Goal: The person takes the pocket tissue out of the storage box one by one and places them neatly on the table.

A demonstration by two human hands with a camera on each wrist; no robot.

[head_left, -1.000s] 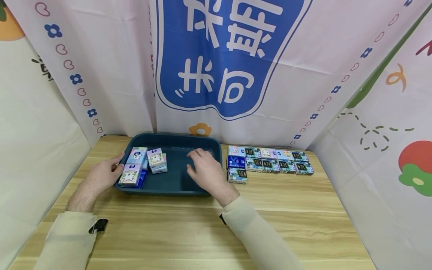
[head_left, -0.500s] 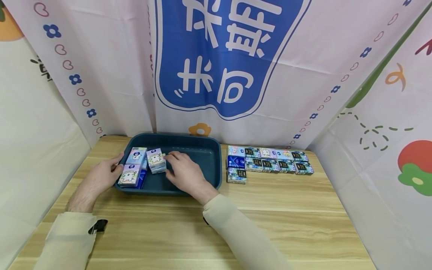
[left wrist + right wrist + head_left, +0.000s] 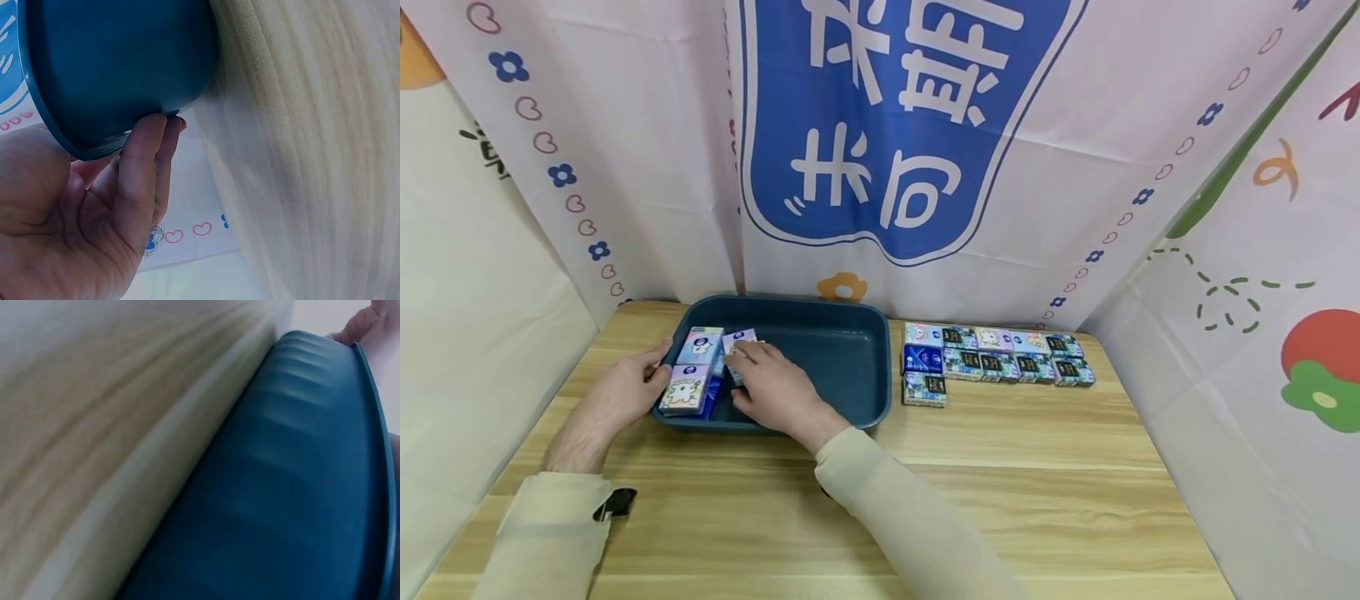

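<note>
In the head view, the lilac packet (image 3: pixel 741 336) lies in the tray (image 3: pixel 846 367) under your nearer right hand (image 3: pixel 780 393), far edge showing; whether those fingers grasp it, you cannot tell. In the left wrist view, your left hand (image 3: pixel 81 219) grips the tray. The right wrist view hides the packet.

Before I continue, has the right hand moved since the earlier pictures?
Yes, leftward. In the head view, the right hand was below the printed orange flower a second ago; now it is to that flower's lower left, partly covering a small pack.
</note>
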